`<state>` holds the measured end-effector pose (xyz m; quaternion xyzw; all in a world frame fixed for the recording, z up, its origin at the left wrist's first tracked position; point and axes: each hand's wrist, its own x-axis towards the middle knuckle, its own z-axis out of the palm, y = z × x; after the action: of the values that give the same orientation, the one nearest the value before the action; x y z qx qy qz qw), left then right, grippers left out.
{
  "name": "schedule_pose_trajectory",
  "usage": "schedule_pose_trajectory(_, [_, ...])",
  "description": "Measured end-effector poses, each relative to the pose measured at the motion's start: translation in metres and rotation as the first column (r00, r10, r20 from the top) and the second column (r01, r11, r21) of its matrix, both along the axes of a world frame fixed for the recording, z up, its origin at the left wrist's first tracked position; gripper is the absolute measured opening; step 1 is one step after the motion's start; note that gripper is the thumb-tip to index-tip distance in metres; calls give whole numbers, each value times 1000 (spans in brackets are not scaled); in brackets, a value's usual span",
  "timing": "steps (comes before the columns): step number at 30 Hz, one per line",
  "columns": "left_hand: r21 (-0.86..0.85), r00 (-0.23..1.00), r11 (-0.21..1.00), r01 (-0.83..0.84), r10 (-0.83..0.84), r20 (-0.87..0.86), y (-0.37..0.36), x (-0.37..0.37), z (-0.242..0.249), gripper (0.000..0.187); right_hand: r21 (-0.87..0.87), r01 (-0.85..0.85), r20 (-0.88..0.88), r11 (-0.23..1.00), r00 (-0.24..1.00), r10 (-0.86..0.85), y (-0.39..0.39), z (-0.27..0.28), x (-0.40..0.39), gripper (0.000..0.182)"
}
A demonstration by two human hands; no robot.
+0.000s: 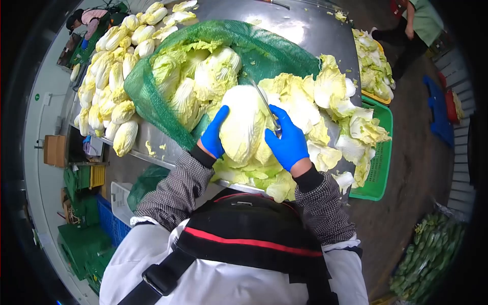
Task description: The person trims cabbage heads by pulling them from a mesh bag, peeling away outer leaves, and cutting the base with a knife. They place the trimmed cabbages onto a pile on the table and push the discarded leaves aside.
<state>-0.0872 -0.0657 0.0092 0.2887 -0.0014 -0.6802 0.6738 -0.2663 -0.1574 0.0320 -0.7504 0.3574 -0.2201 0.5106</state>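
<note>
- Left hand [213, 133]: fingers cup the oval, crinkled cabbage [243, 122].
- Right hand [288, 143]: fingers grasp a slim metal knife [265, 99].
- Green mesh bag [165, 118] lies on the shiny desk [305, 25].

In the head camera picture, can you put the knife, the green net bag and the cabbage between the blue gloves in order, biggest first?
1. Green net bag
2. Cabbage
3. Knife, just a thin strip

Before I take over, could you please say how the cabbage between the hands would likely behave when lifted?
The cabbage looks plump and tightly wrapped, so probably stiff and fairly heavy; its rounded sides suggest it could roll.
</note>
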Motion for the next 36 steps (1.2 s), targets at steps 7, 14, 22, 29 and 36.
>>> schedule_pose_trajectory(7, [-187,992,982,-21,-3,-129,15,-11,1,64,-49,171,-162,984,971,-177,-28,-44,-24,49])
schedule_pose_trajectory(14, [-162,784,983,-91,171,597,-2,-39,5,68,-139,54,-121,989,990,-71,7,17,-8,57])
schedule_pose_trajectory(22, [-113,206,979,-172,148,967,-3,-54,0,97,-93,49,-197,994,978,-67,9,0,-10,50])
schedule_pose_trajectory(29, [-103,215,980,-171,140,966,-6,-56,-3,98,-111,158,-194,981,965,-178,-3,-27,-15,48])
schedule_pose_trajectory(36, [-186,836,983,0,102,540,2,-49,-16,68,45,175,-327,984,933,-151,-45,-28,-52,55])
